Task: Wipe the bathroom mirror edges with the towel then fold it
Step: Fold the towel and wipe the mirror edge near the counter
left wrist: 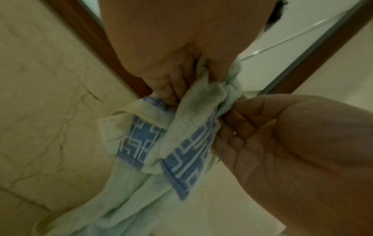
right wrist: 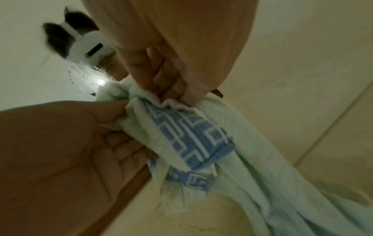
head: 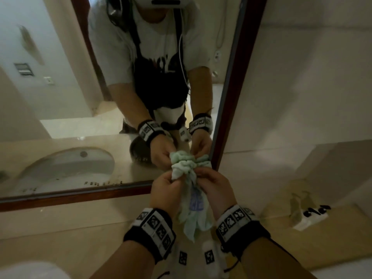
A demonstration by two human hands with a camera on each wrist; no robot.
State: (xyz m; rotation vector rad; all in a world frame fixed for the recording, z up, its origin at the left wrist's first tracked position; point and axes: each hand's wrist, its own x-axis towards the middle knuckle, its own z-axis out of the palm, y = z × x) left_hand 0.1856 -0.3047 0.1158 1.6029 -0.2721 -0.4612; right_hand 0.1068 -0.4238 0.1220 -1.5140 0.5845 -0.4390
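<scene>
The sink [head: 66, 164] shows only as a reflection at the far left, inside the mirror [head: 66, 93]. The mirror's dark wooden frame [head: 76, 195] runs along the near bottom edge and up the right side, and the two meet at the lower right corner. The table [head: 60, 234] lies below the frame.

The left hand [head: 166, 195] is closed on the bunched upper part of the towel [head: 189, 200], with fingers curled round the cloth. The towel is pale green with a blue patterned band. Its top is gathered into a wad just in front of the mirror's lower right corner; whether it touches the glass cannot be told. The rest hangs down between the two wrists.

The right hand [head: 214, 187] pinches the same wad from the right side, close to the left hand. In the right wrist view the fingers [right wrist: 177, 83] clamp a fold of the towel [right wrist: 193, 134] from above.

On the table to the far right lies a white object with dark markings [head: 311, 217], well apart from the hands.
</scene>
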